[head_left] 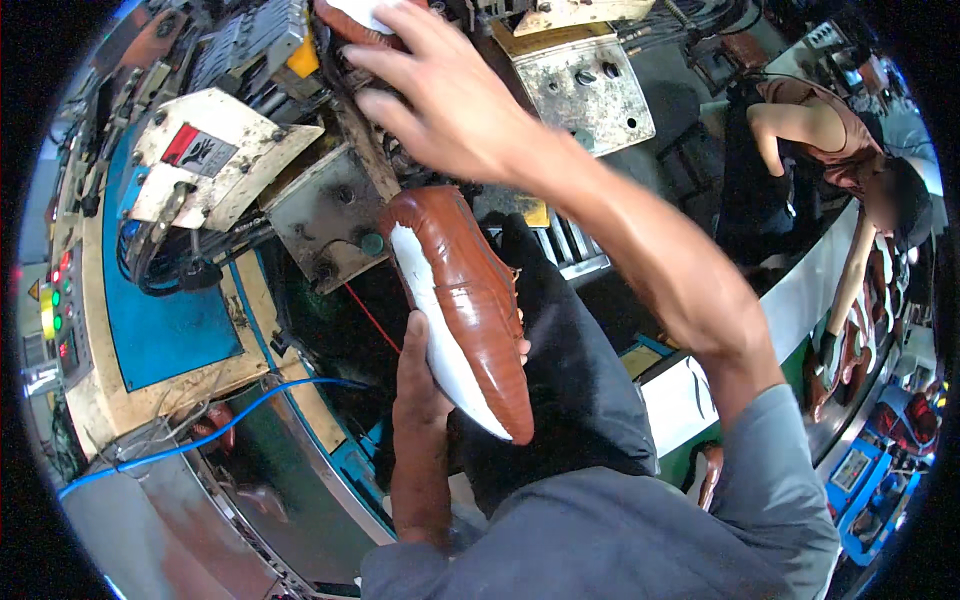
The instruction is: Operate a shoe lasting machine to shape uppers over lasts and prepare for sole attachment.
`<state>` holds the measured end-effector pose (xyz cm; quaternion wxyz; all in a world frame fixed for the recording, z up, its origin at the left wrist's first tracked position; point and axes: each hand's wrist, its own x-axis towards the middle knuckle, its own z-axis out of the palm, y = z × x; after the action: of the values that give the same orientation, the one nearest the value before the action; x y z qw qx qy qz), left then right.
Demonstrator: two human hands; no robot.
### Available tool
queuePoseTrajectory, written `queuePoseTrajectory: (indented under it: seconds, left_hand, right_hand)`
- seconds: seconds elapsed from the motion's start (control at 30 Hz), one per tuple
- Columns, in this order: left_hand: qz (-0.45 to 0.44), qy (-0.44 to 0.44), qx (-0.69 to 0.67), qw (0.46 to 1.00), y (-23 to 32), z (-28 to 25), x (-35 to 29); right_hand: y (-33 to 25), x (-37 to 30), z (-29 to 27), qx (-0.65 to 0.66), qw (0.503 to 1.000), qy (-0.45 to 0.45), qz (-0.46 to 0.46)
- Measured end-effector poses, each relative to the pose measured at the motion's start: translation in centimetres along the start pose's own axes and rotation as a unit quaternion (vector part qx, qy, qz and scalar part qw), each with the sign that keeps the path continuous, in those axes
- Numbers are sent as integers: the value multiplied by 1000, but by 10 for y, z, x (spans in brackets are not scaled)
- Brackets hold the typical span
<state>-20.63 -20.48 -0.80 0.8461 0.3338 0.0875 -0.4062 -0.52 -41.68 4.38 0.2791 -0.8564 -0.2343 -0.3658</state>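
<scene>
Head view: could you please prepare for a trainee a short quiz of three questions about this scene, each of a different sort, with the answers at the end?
1. Which hand holds the brown-and-white shoe near the middle of the picture?
2. True or false: the right hand grips this same shoe.
3. What colour is the flat panel at the left of the picture? A) yellow B) blue C) red

Key:
1. The left hand.
2. False; it is higher in the picture, at a second shoe by the top edge.
3. B.
</scene>
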Motion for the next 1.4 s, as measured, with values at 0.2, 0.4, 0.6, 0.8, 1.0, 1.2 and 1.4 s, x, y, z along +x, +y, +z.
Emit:
queuePoseTrajectory:
  seconds: [0.2, 0.4, 0.6, 0.8, 1.0, 1.2, 1.4]
  left_hand:
    - [-60, 32, 68, 995, -22, 18, -13]
    - [33, 52, 260, 963, -66, 38, -2]
    - [115, -19, 454, 883, -85, 76, -15]
    - [112, 45, 532, 838, -112, 72, -35]
    - [69, -9, 442, 894, -138, 34, -69]
    - [61, 12, 377, 924, -164, 22, -85]
    - [69, 38, 402, 912, -175, 0, -92]
  right_hand:
    - [-78, -151, -80, 579, 688, -153, 410]
    - [-103, -215, -99, 570, 685, 13, 454]
    - [-122, -258, -126, 720, 523, 142, 433]
    - [-140, -266, -136, 576, 660, 149, 459]
    - [-153, -300, -133, 621, 606, 137, 477]
    - [-150, -334, -134, 638, 583, 58, 500]
    - [-102, -441, -218, 124, 864, -88, 480]
